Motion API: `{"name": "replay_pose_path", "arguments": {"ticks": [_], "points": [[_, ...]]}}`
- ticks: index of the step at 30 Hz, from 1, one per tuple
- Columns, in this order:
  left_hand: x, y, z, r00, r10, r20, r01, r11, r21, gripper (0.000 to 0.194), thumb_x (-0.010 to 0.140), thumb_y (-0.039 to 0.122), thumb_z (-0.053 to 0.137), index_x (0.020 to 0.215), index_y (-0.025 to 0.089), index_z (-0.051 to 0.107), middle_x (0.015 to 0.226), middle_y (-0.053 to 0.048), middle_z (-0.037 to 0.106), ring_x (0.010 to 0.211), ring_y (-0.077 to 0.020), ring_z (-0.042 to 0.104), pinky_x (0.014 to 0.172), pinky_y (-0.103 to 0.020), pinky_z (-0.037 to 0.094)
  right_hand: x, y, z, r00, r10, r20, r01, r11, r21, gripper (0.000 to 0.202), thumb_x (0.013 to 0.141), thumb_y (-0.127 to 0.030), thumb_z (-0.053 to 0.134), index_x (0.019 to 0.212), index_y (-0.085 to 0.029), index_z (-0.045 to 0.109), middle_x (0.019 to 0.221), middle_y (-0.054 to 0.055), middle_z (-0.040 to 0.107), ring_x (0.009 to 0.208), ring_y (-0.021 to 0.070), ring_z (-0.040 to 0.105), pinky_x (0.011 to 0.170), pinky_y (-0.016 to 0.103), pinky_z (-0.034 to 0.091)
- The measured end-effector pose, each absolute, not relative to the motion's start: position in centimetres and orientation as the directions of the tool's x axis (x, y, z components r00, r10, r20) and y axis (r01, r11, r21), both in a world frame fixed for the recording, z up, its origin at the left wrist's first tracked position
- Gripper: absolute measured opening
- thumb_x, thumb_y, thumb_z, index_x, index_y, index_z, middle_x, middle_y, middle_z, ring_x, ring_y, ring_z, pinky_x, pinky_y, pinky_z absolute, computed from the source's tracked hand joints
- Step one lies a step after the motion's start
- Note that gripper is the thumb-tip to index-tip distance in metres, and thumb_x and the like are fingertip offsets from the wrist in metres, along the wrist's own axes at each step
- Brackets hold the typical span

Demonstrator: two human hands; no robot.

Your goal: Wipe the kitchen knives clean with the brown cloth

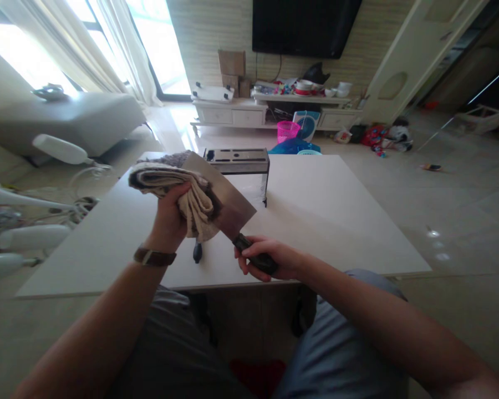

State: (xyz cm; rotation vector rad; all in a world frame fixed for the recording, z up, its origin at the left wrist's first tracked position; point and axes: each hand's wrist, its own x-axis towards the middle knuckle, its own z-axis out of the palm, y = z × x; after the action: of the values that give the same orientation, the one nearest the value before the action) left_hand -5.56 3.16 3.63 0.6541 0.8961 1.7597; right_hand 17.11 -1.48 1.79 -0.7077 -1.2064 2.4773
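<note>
At nine o'clock, the cloth (166,180) is hiding fingers of the left hand (170,215) and part of the blade (233,194). At one, the top edge is cropping the television (305,27). At two, floor clutter (393,136) is appearing too blurred to identify.

The lone head view faces forward and down, from close above the near edge of the table (332,205). All four corners show.
</note>
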Motion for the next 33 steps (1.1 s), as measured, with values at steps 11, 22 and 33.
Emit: {"name": "replay_pose_path", "arguments": {"ticks": [11, 22, 33], "points": [[-8.5, 4.2, 4.7, -0.438, 0.891, 0.116, -0.545, -0.366, 0.754, 0.009, 0.080, 0.012, 0.064, 0.085, 0.015, 0.070, 0.086, 0.000, 0.077, 0.087, -0.0135, 0.071, 0.091, -0.025, 0.057, 18.2, -0.8, 2.5, -0.815, 0.493, -0.305, 0.009, -0.515, -0.857, 0.022, 0.083, -0.033, 0.069, 0.091, -0.021, 0.053, 0.053, -0.012, 0.043, 0.034, 0.0035, 0.027, 0.030, 0.015, 0.019], [-8.5, 2.9, 5.2, -0.369, 0.907, 0.204, -0.677, -0.413, 0.610, 0.018, 0.080, 0.026, 0.061, 0.092, 0.017, 0.071, 0.087, -0.002, 0.078, 0.087, -0.0176, 0.070, 0.097, -0.032, 0.056, 20.6, 1.1, 4.1, -0.495, 0.867, -0.065, -0.038, -0.097, -0.995, 0.026, 0.082, -0.036, 0.067, 0.100, -0.017, 0.064, 0.055, -0.010, 0.044, 0.038, 0.0045, 0.033, 0.034, 0.018, 0.023], [-5.2, 1.6, 3.7, -0.137, 0.990, -0.036, -0.663, -0.065, 0.746, 0.027, 0.073, 0.041, 0.070, 0.088, 0.019, 0.072, 0.099, -0.010, 0.078, 0.115, -0.0382, 0.068, 0.097, -0.054, 0.059, 21.0, 1.7, 3.0, -0.095, 0.974, 0.205, 0.219, 0.222, -0.950, 0.033, 0.080, -0.043, 0.076, 0.096, -0.022, 0.057, 0.086, -0.002, 0.062, 0.049, 0.0076, 0.054, 0.041, 0.022, 0.045]]}}
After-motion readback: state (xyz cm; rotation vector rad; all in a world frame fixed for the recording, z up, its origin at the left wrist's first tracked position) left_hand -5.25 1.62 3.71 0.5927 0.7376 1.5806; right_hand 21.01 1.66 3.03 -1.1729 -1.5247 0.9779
